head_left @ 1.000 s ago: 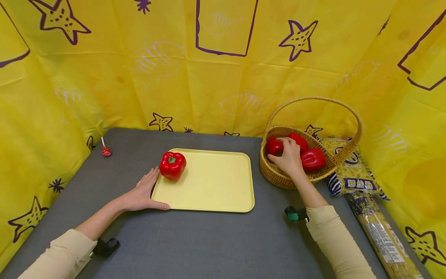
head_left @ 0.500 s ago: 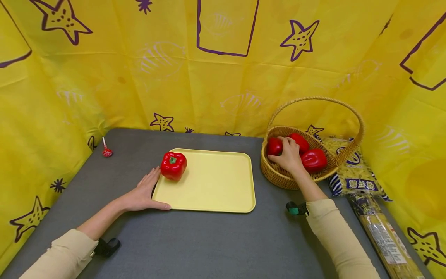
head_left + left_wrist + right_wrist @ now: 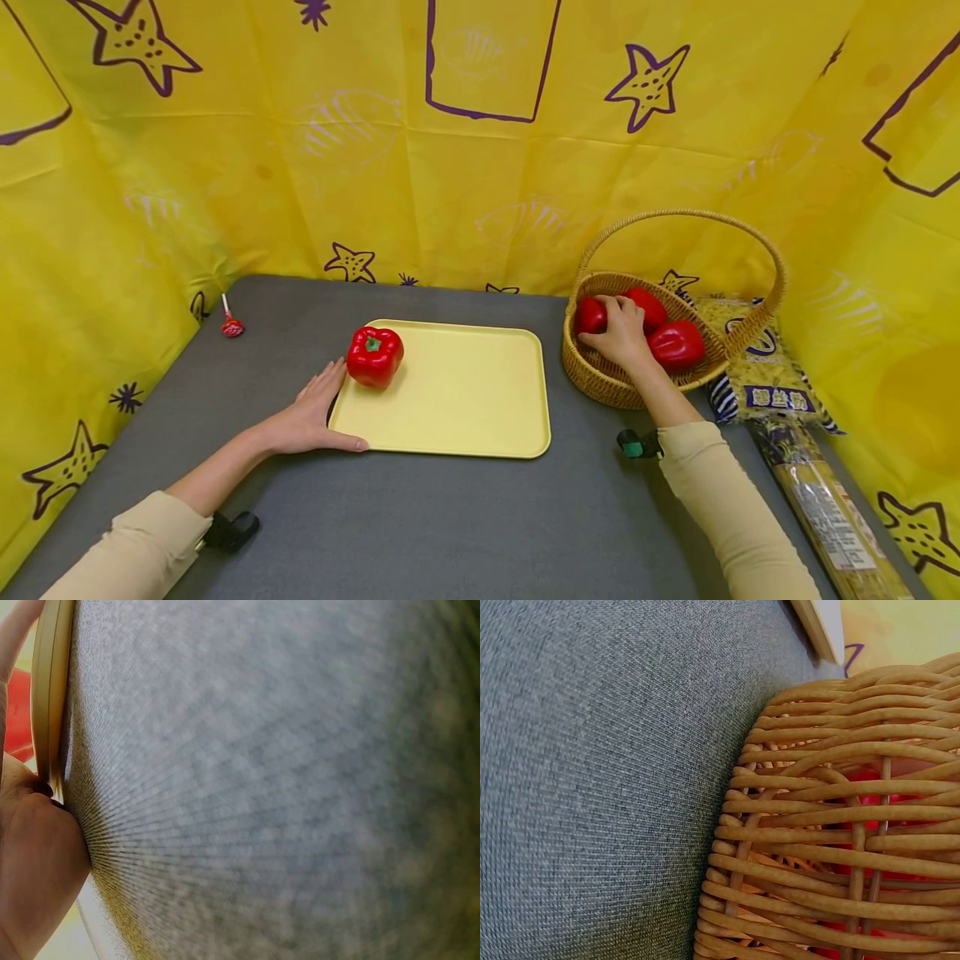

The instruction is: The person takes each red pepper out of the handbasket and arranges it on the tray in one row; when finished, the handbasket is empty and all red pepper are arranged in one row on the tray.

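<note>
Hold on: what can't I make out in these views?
Head: part of the leftmost red item in the basket, behind the right hand.
Left wrist: most of the red pepper, behind the tray and left hand.
Right wrist: shapes of the red contents, behind the basket's weave.
Head: end of long packet, cut by bottom edge.

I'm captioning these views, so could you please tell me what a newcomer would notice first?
Probably the red bell pepper at the left end of the yellow tray, beside the left hand. Next, the wicker basket at right, where the right hand grips a partly hidden red vegetable.
</note>
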